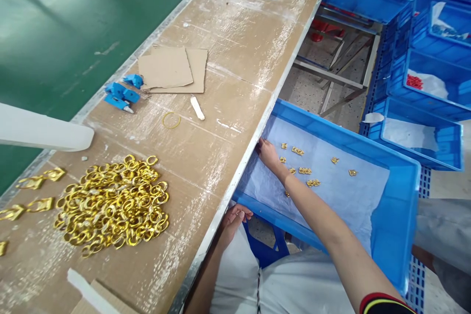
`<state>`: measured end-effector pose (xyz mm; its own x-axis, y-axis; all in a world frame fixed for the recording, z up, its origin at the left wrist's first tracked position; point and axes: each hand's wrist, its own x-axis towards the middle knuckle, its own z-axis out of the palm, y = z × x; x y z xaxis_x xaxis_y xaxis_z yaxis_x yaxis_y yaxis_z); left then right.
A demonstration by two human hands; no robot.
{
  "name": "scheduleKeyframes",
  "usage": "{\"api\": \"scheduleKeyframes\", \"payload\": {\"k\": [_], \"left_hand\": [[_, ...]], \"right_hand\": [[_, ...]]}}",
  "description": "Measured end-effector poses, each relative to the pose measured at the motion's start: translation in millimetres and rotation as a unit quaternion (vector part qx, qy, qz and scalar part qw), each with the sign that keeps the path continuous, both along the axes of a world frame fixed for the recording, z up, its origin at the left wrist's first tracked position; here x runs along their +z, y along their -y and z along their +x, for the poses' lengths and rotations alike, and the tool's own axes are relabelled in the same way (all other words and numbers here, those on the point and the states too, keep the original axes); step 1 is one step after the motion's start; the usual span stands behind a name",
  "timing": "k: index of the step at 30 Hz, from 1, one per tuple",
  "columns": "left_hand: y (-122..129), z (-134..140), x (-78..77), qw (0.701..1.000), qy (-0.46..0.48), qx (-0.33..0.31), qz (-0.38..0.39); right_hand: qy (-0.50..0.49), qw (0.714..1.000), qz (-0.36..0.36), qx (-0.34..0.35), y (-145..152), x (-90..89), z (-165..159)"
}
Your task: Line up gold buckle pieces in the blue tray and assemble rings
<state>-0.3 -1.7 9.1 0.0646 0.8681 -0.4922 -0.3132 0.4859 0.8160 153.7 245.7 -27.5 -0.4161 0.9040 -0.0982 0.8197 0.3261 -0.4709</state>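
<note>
My right hand (268, 153) reaches into a blue crate (399, 206) lined with pale paper, its fingers resting at the crate's far left corner, near several small gold pieces (304, 170) scattered on the paper. My left hand (234, 220) curls at the table's metal edge, next to the crate's near rim, with nothing visible in it. A big pile of gold rings (114, 203) lies on the worn wooden table (235, 59) to the left.
Cardboard pieces (172, 68), blue plastic parts (121, 93), a yellow rubber band (171, 119), a white stick (197, 107) and a white curved object (40, 130) are on the table. Gold clasps (35, 181) lie at the left. Stacked blue crates (427, 78) stand at right.
</note>
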Motion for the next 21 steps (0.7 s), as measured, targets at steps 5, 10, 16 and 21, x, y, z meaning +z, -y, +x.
{"api": "scheduleKeyframes", "payload": {"k": [5,10,16,21], "left_hand": [[-1,0,2.2,1.0,-0.002,-0.001,-0.003],[-1,0,2.1,1.0,-0.011,-0.002,-0.004],[-1,0,2.2,1.0,-0.009,-0.003,0.006],[-2,0,4.0,1.0,-0.009,-0.008,0.004]], "right_hand": [[-0.015,1.0,0.01,0.008,0,1.2,0],[-0.021,0.999,0.031,-0.007,-5,17.4,37],[0.032,0.997,0.029,-0.068,-10,30.4,110],[0.047,0.998,-0.009,-0.05,-10,26.5,111]]}}
